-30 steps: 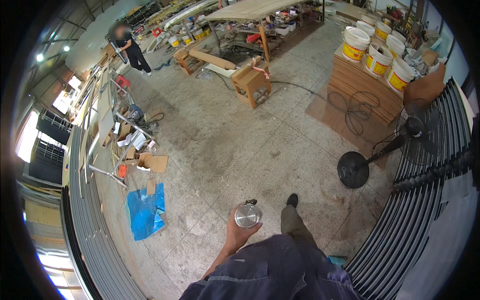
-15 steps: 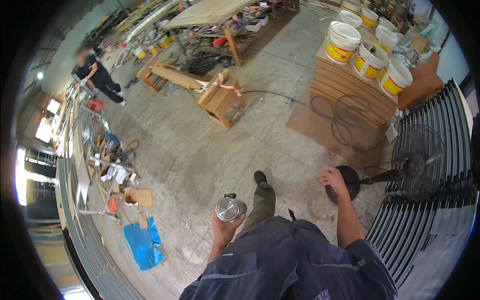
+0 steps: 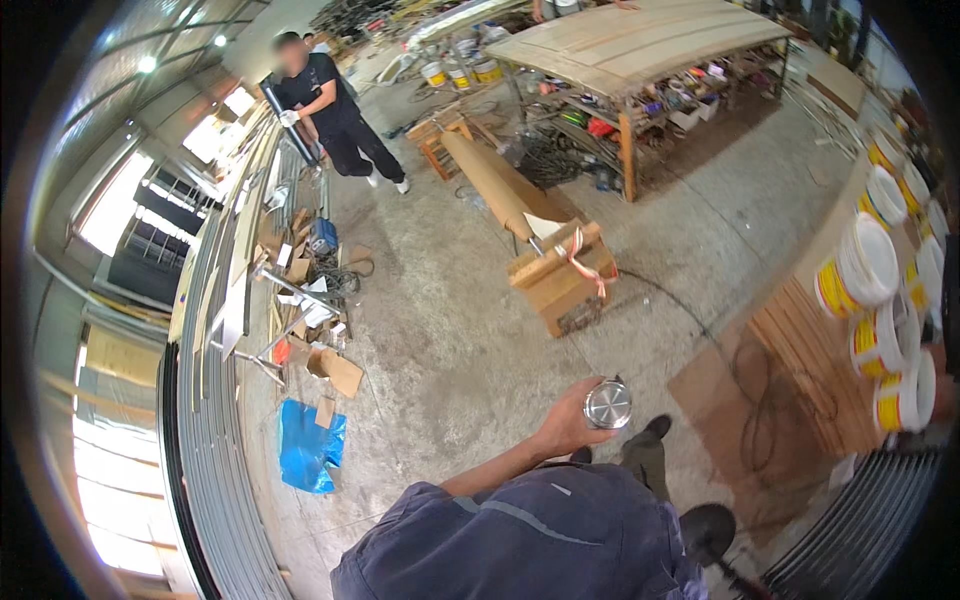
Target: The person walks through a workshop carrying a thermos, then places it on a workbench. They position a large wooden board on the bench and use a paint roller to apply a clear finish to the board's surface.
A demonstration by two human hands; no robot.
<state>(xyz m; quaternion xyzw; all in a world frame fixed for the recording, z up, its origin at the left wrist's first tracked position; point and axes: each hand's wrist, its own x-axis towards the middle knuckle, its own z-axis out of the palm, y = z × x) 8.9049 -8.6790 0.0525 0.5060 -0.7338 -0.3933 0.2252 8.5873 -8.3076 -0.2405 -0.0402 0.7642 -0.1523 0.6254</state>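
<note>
My left hand is closed around a steel flask, whose round, shiny silver top faces up. The fingers wrap its side, and the lower body of the flask is mostly hidden from above. It is held in front of my dark blue work shirt, over the concrete floor. My right hand is out of sight. Beyond the flask stands a low wooden trestle with pink-and-white strips tied on it, and one end of a long brown paper-wrapped roll rests there.
A cable crosses the floor to a stack of brown boards bearing white-and-yellow buckets. A fan base stands beside me. At left lie a blue plastic sheet and long metal profiles. A person in black carries a dark long object.
My view has swung to the left, so the scene shifts right. My right hand has left the picture. The flask stays in my left hand; the person in black appears nearer.
</note>
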